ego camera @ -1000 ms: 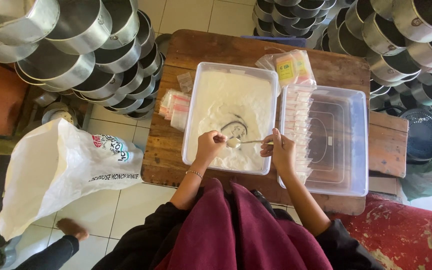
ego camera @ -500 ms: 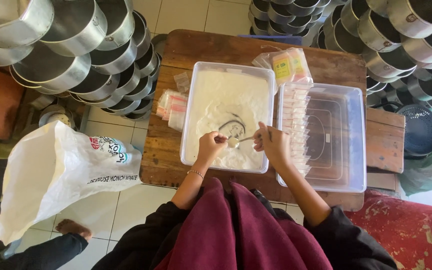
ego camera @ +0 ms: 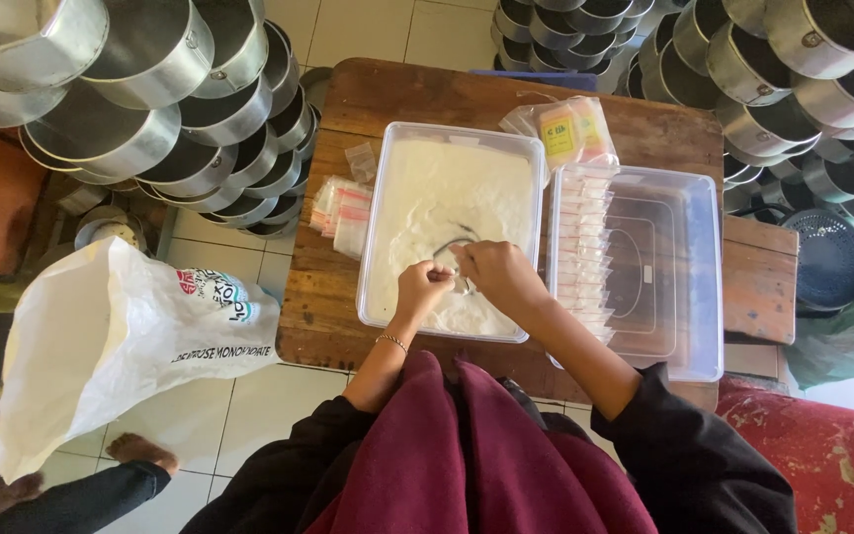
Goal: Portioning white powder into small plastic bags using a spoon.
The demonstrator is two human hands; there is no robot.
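A clear plastic tub (ego camera: 376, 227) of white powder (ego camera: 457, 183) stands on a wooden table (ego camera: 313, 297). Both my hands meet over its near half. My right hand (ego camera: 498, 273) is closed on a small metal spoon (ego camera: 462, 286), mostly hidden by the fingers. My left hand (ego camera: 423, 288), with a thin bracelet at the wrist, pinches what looks like a small clear bag against the spoon's tip. Just to the right, a second clear tub (ego camera: 669, 267) holds a row of filled little packets (ego camera: 585, 247) along its left wall.
A pile of empty small bags (ego camera: 341, 211) lies left of the powder tub, and a yellow-labelled pack (ego camera: 567, 129) behind it. Stacked metal pans (ego camera: 150, 89) flank the table, more pans (ego camera: 793, 69) at right. A white sack (ego camera: 121, 336) and another person's foot (ego camera: 138, 450) are on the floor.
My right hand has moved left to meet my left hand. The spoon that showed between them is now almost covered by the fingers.
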